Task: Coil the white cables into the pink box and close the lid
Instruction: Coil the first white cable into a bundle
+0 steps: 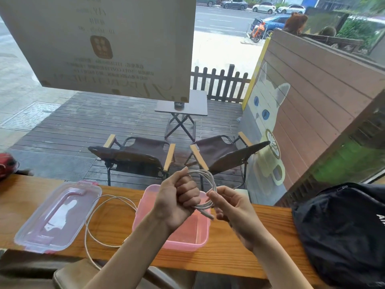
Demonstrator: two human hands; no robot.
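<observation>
The pink box (188,236) sits open on the wooden surface (229,253), nothing visible inside. Its clear lid (56,215) lies flat to the left. Above the box, the left hand (177,202) holds a coiled white cable (206,184) in a tight grip; the right hand (231,207) pinches the coil. A loose cable (91,222) loops between lid and box. A black bag (343,230) lies right.

A wooden counter (239,245) carries an open pink box (187,236), its clear lid (58,215) lying left, a loose white cable (91,217) between them, and a black bag (341,230) right.
</observation>
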